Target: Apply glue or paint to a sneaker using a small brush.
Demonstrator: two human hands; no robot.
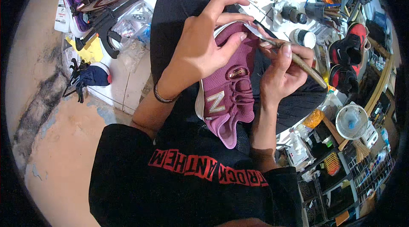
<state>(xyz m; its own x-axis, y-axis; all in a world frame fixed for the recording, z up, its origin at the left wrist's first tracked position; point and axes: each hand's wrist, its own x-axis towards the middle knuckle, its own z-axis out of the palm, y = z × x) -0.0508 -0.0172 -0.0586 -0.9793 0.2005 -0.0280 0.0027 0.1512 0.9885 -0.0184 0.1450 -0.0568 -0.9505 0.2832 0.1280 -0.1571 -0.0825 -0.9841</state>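
A maroon sneaker (223,82) with a pale sole lies across my lap, toe pointing away from me and heel toward my body. My left hand (204,41) holds it at the toe: the thumb presses on the upper and the other fingers reach around the far edge. In my right hand (285,67) is a wooden-handled knife (309,70), gripped between thumb and fingers. Its thin metal blade points up and left, at the right side of the toe where upper and sole meet. Whether the tip touches the seam I cannot tell.
A white-capped jar (303,38), small dark bottles (294,15) and a holder of tools (326,13) stand beyond my right hand. Red-and-black shoes (349,48) and a small fan (352,121) are at the right. A navy shoe part (96,75) lies at the left.
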